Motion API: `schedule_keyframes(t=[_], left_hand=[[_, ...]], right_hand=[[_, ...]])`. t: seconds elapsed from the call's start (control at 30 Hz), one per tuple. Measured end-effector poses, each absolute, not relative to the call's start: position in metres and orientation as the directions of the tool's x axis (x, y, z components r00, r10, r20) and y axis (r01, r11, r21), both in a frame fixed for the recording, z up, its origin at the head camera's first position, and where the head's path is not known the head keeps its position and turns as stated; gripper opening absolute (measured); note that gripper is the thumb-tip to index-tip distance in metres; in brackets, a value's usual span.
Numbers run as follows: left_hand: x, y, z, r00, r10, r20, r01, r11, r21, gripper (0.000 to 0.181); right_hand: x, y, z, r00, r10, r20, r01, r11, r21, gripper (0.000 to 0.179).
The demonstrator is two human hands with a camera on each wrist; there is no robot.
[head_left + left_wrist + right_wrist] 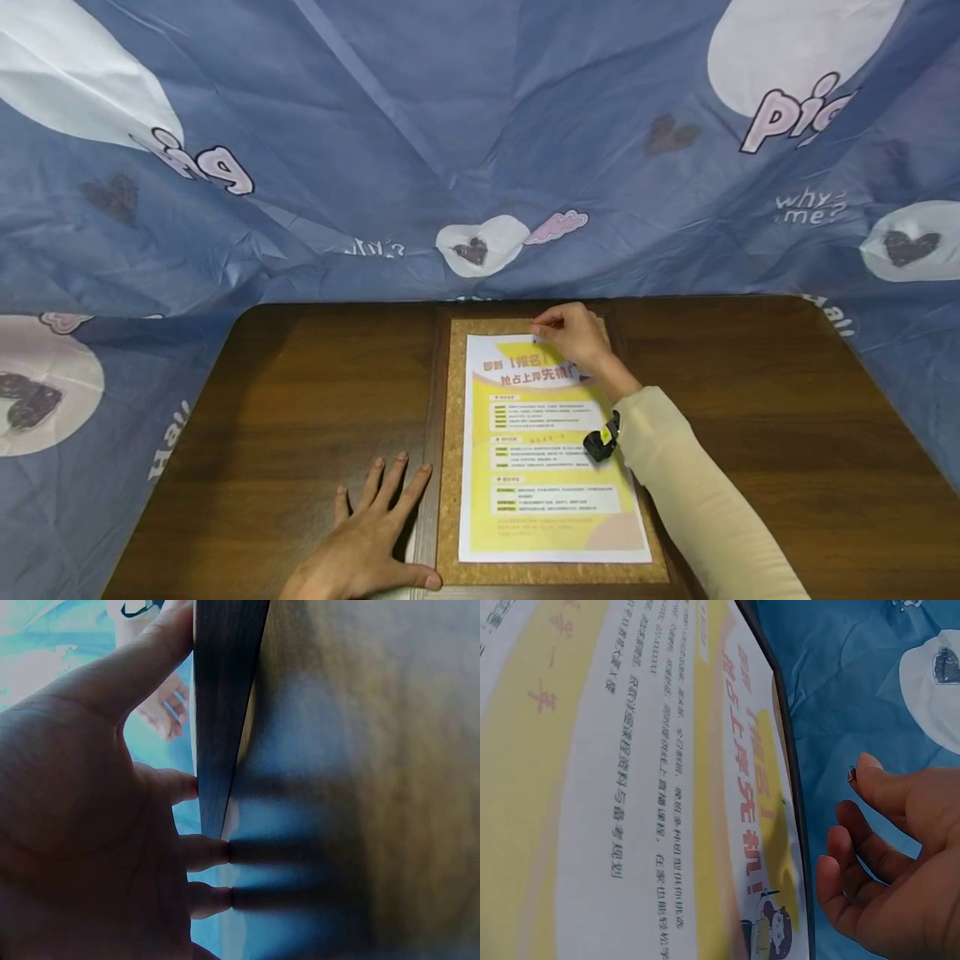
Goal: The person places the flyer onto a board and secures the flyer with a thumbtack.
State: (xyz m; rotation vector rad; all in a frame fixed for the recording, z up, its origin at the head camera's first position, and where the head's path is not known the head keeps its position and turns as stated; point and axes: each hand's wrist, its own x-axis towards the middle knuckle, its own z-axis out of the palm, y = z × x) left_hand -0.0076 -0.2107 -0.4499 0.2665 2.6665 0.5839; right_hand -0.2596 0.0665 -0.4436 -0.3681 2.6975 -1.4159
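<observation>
A printed poster (pixel 555 458) in yellow and white lies on a wood-framed cork board (pixel 453 467). At the poster's top edge, my right hand (pixel 573 333) hovers with thumb and index finger pinched together. Between those tips, the right wrist view shows a tiny dark, shiny thumbtack (pixel 851 775), mostly hidden. A small dark dot (pixel 784 801) shows on the poster near its top. My left hand (pixel 360 533) has its fingers spread beside the board's left side. Its thumb touches the dark wooden frame (pixel 225 690), while other fingertips rest against the tabletop.
The board lies on a dark brown wooden table (pixel 330 375). A blue printed cloth (pixel 375 167) hangs behind and along both sides. A black wrist camera (pixel 600 444) sits at the right sleeve, above the poster.
</observation>
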Motion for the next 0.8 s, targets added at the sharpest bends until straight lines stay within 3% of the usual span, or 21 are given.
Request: schedule_keyframes(t=[0.8], left_hand=[[-0.007, -0.211, -0.449, -0.903, 0.263, -0.34, 0.098, 0.897, 0.431, 0.125]], right_hand=[[-0.266, 0.059, -0.47, -0.98, -0.196, -0.039, -0.087, 0.594, -0.8, 0.018]])
